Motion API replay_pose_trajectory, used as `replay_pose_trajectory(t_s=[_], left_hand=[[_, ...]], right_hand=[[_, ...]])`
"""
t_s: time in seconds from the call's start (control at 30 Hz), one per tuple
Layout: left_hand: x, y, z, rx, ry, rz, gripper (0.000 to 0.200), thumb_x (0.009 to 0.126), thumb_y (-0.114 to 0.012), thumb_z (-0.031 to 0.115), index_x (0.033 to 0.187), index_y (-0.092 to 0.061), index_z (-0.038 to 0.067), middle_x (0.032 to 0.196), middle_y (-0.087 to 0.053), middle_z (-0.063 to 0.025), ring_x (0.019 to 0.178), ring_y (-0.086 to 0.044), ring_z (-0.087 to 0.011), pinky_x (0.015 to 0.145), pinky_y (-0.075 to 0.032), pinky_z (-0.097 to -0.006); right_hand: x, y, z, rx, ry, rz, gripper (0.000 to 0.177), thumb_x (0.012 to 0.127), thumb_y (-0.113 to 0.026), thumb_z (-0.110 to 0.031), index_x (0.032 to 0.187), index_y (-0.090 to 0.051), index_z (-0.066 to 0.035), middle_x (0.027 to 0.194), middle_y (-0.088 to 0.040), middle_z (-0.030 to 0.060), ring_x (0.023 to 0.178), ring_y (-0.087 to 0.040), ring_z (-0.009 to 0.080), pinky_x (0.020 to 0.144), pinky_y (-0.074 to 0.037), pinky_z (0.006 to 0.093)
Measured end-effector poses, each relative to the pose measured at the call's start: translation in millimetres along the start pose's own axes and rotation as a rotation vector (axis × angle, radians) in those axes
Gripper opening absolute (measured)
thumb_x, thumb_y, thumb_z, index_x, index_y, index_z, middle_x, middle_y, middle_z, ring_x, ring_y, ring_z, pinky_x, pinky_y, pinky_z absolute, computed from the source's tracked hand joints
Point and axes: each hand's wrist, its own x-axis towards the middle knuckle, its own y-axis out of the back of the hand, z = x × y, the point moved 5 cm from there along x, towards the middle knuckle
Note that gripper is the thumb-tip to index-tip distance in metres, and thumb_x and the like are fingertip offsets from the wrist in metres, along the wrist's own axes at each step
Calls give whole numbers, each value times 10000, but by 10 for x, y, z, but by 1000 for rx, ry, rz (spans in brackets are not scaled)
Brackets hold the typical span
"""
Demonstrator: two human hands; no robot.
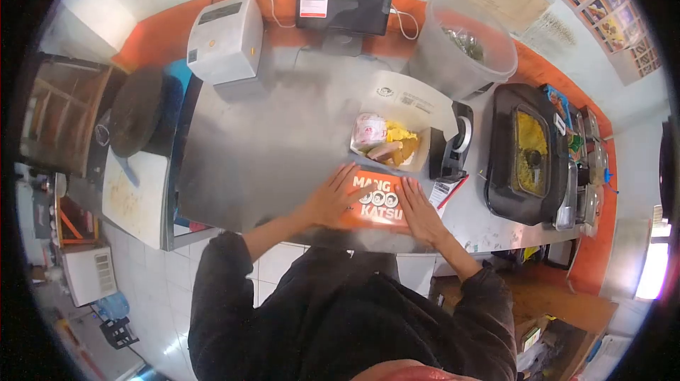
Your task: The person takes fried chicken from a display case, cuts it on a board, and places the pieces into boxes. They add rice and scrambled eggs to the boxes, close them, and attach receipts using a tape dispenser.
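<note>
The person is pressing both hands flat onto an orange printed cardboard sleeve with white lettering (pixel 377 202), which is lying at the near edge of the brushed steel counter (pixel 269 147), just in front of an open pale cardboard meal box (pixel 397 133) filled with food. The left hand (pixel 331 200) is lying open, fingers spread, over the sleeve's left edge, and the right hand (pixel 419 211) is lying open too, palm down along its right edge. Judging from this, the step is flattening or creasing the sleeve. It is going best with even pressure from both palms, fingertips working outward, and the sleeve squared to the counter's edge so it is not sliding off. The black tape dispenser (pixel 453 146) is standing just beside the box, so elbows are wanting room on that side.
</note>
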Motion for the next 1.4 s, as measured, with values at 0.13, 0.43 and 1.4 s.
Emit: replay_pose_trajectory(t_s=[0.13, 0.43, 1.4], left_hand=[[25, -158, -57, 84, 25, -67, 832, 822, -637, 545, 1504, -335, 176, 1471, -274, -326, 1381, -274, -468, 1152, -213, -542], [97, -40, 145, 85, 42, -89, 828, 774, -695, 545, 1482, -391, 243, 1492, -259, -291, 1392, -200, -514, 1097, -219, -655], [42, -148, 245, -4, 80, 61, 692, 755, -730, 480, 1397, -507, 355, 1559, -298, -88, 1406, -253, -402, 1085, -284, -587]], right_hand=[[-106, -205, -55, -265, 184, 180, 825, 868, -628, -363, 1485, -255, 38, 1557, -219, 233, 1440, -199, 438, 1158, -199, 584], [-166, -54, -160, 6, 58, 86, 692, 883, -615, -262, 1507, -324, -205, 1588, -235, 80, 1466, -205, 312, 1156, -237, 566], [-783, -146, 1145, 490, -1099, 703, 269, 909, -640, -173, 851, -697, 83, 631, -648, 70, 517, -538, 92, 499, -419, 264]])
